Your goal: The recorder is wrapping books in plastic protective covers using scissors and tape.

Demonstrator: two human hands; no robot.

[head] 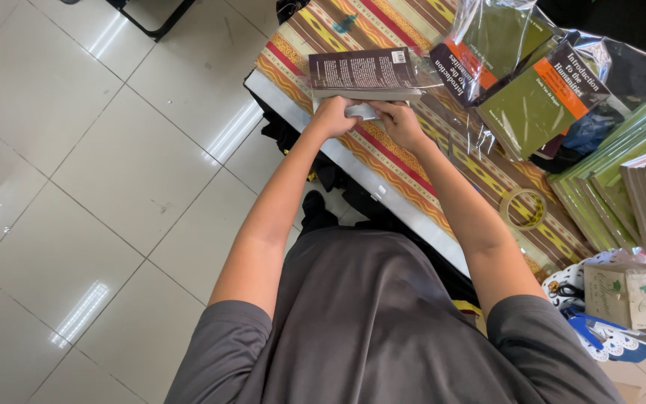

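1. Roll of clear tape (523,206) lies flat on the striped tablecloth (383,142), near the table's near edge, beside the right forearm.
2. Left hand (333,116) and right hand (400,123) both clench the lower edge of a dark paperback (363,73) at the table's left corner, apparently folding clear plastic wrap under it.
3. Farther right, wrapped green books (541,101) lie tilted.

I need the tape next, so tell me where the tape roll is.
In the head view the tape roll lies flat on the striped tablecloth, beside the right forearm, just left of the stacked green books.
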